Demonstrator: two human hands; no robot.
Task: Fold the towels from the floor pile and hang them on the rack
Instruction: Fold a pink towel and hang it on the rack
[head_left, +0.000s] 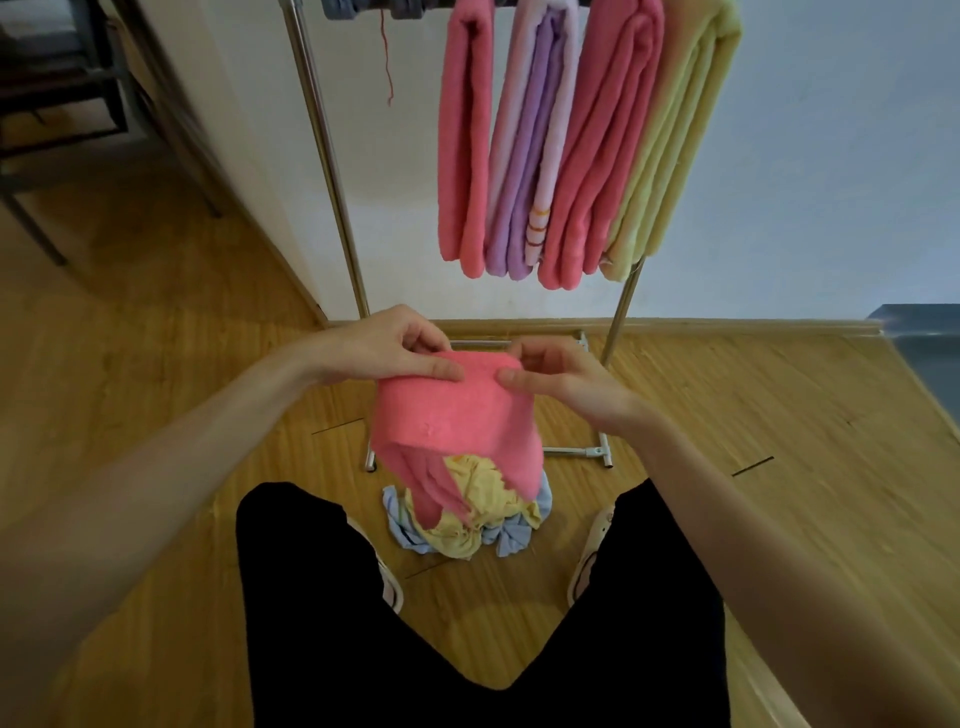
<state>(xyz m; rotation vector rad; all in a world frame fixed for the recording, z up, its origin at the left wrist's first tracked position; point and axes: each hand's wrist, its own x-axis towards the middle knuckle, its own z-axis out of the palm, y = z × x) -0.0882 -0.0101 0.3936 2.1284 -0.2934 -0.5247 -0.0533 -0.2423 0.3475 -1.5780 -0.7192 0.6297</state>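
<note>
Fuzzy terry towel (457, 410) — shiny metal rack (324, 150).

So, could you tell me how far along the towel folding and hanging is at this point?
Done: four folded towels hang on the rack, pink, purple, a second pink and yellow. In hand: the left hand and right hand pinch another pink towel along its top edge. Left: a floor pile of yellow and blue towels.
</note>
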